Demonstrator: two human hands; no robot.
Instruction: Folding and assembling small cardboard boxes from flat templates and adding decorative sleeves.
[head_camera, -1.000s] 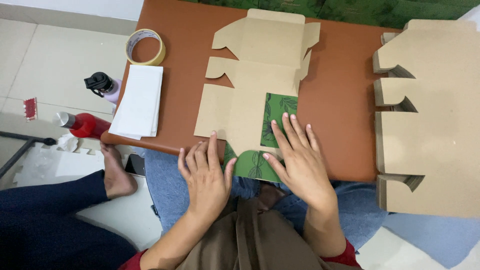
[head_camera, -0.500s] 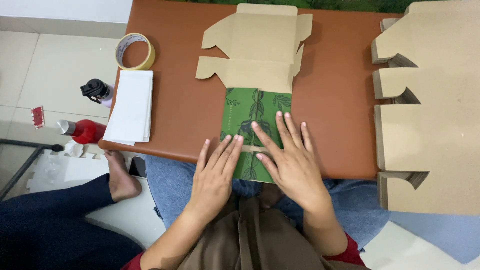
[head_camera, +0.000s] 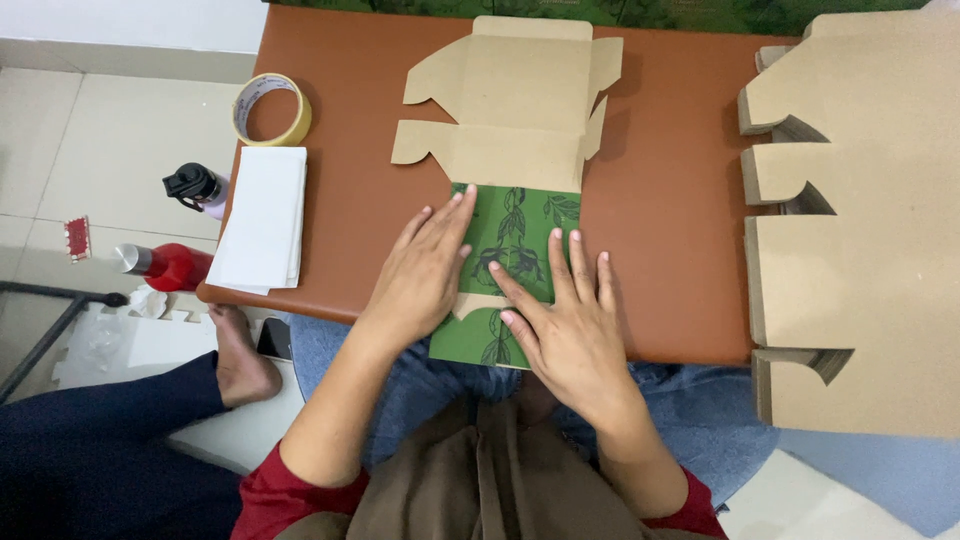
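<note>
My left hand (head_camera: 425, 275) and right hand (head_camera: 565, 325) lie flat, fingers spread, on the green panel (head_camera: 515, 235). It belongs to the cardboard box blank (head_camera: 510, 110).

Bench (head_camera: 680, 200): brown, smooth top with rounded corners, evenly lit, no hard shadows. Floor (head_camera: 90, 130): pale square tiles with thin grout lines, meeting a light wall base (head_camera: 130, 50) along the upper left. A dark green patterned surface (head_camera: 700, 12) runs behind the bench's far edge; what it is cannot be determined from this view. Lower left, a white foam mat (head_camera: 110, 345) lies on the tiles beside a black metal bar (head_camera: 40, 335). Lower right, a blue surface (head_camera: 880, 480) sits below bench level.
</note>
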